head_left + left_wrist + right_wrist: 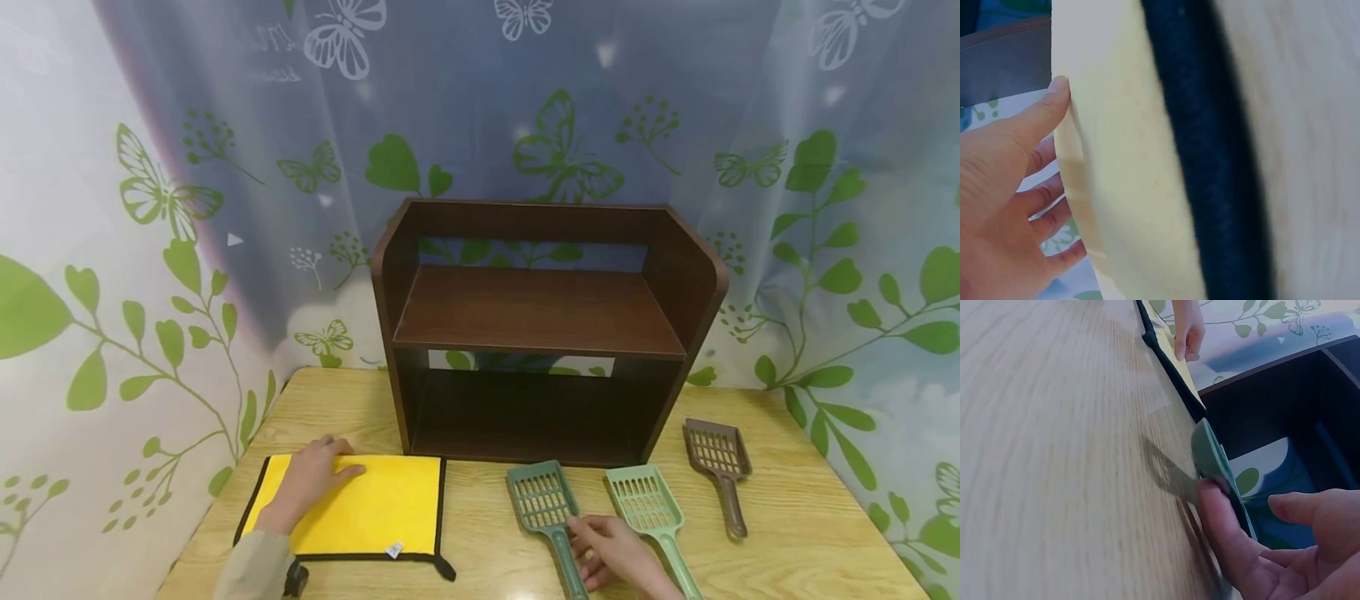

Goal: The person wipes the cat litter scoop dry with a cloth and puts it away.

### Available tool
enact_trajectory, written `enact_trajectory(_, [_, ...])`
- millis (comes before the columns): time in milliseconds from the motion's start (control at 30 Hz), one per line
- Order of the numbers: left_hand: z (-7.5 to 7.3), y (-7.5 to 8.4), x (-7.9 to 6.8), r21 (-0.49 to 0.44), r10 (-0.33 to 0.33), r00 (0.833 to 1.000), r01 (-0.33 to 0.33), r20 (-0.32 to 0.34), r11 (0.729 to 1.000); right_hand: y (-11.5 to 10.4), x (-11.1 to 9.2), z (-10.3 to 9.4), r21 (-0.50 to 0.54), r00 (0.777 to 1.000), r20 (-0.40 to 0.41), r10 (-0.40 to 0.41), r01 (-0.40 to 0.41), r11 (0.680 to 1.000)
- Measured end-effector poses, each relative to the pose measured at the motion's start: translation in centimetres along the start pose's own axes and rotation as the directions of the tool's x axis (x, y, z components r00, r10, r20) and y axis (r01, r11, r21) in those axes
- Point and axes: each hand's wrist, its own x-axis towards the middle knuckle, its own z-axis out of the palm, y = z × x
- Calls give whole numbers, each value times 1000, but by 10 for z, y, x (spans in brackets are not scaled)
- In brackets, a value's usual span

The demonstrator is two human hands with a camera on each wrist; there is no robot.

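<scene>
My left hand (311, 479) rests with fingers spread on a yellow cloth (390, 508) that has black edging, a corner loop and a small white tag. In the left wrist view, the thumb and fingertips lie on the cloth's pale-looking surface (1129, 162). My right hand (615, 550) is at the handle of a dark green litter scoop (564, 554), which lies flat on the table. The right wrist view has its thumb standing apart from the other fingers, with the index fingertip right beside the scoop (1207, 450). To its right lies a light green litter scoop (672, 560).
A brown litter scoop (730, 504) lies farther right on the wood-grain table (480, 533). Behind the scoops stands a dark brown two-tier shelf (540, 308). Curtains with butterfly and leaf prints (480, 100) hang at the back and sides.
</scene>
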Motion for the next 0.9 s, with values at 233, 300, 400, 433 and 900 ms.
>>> enact_trajectory(233, [-5,-4,-2,5,22,999,-21,-29,1000,3,2,-1,25,1000,3,-5,5,1000])
enact_trajectory(300, [-8,-4,-2,-31,21,999,-22,-29,999,3,3,-1,34,1000,8,-2,1,999])
enact_trajectory(400, [-15,-2,-3,-108,1,1000,-3,-17,994,3,3,-1,31,1000,9,20,-21,999])
enact_trajectory(433, [-17,-1,-4,-139,-7,1000,6,-7,990,3,3,-1,26,1000,6,29,-29,999])
enact_trajectory(900, [-52,28,-17,-507,-31,999,11,-31,862,4,1,-3,84,997,-18,71,-69,994])
